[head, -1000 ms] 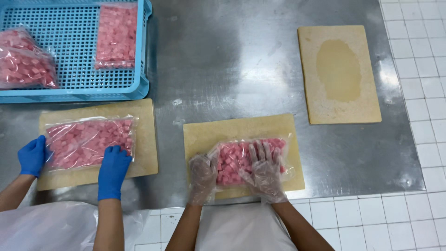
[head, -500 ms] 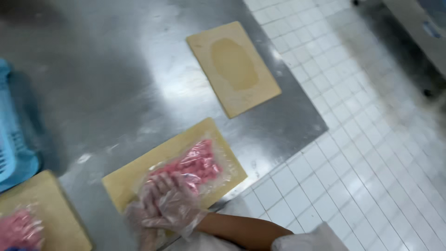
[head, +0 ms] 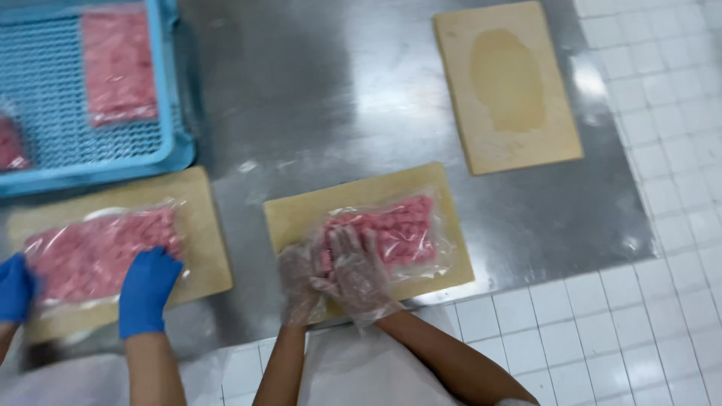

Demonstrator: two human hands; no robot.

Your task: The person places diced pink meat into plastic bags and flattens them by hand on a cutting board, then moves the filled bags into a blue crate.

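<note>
Both hands (head: pixel 331 274) flat on meat bag (head: pixel 395 233) — on cutting bd (head: pixel 293 218).

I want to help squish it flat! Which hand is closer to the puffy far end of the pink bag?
Probably the right hand: it lies on the bag of pink pieces, fingers toward the far end. The left hand rests at the bag's near left edge.

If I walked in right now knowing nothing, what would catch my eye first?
Probably the clear bag of pink meat pieces on the middle cutting board, pressed flat by the left hand and right hand in thin clear gloves. To the left, a co-worker's blue-gloved hand presses a similar bag. A blue plastic crate at upper left holds more bags.
</note>
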